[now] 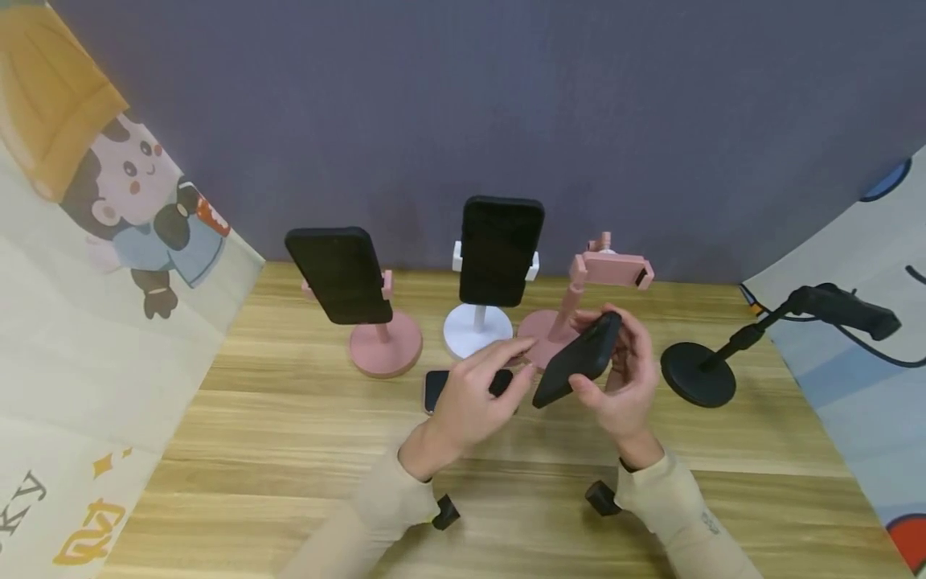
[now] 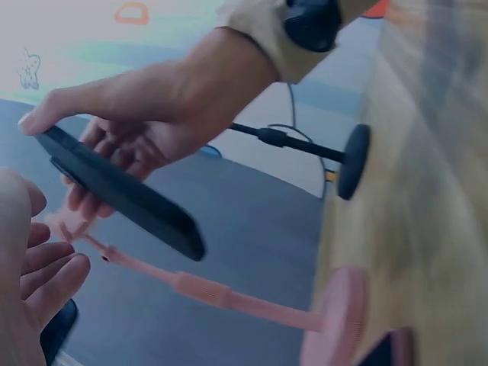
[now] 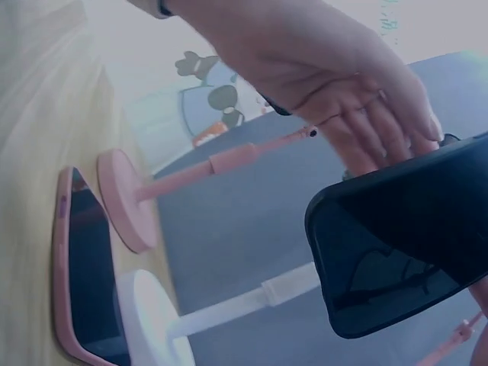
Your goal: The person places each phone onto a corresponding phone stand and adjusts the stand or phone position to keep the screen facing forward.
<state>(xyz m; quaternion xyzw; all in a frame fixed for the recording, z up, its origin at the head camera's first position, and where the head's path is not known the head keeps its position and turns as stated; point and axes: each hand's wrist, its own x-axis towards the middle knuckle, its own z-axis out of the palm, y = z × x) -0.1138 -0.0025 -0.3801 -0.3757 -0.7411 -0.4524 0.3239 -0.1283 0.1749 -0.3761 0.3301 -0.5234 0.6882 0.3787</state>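
Note:
My right hand (image 1: pixel 629 382) grips a black phone (image 1: pixel 584 358) by its edges, thumb on the near side, and the phone is tilted above the table. My left hand (image 1: pixel 473 398) is beside the phone's lower end, fingers loosely extended and a small gap from it in the left wrist view. Behind the held phone stands a pink phone stand (image 1: pixel 616 269) with a vacant clamp. Under the left hand, partly covered, a phone in a pink case (image 3: pixel 90 267) lies on the table.
Left of the hands, another pink stand (image 1: pixel 387 346) holds a black phone (image 1: pixel 342 273). Between the pink stands, a white stand (image 1: pixel 463 334) holds a second phone (image 1: pixel 501 251). A black stand (image 1: pixel 699 374) is on the right, its cable trailing off. A grey panel (image 1: pixel 434 121) closes the back.

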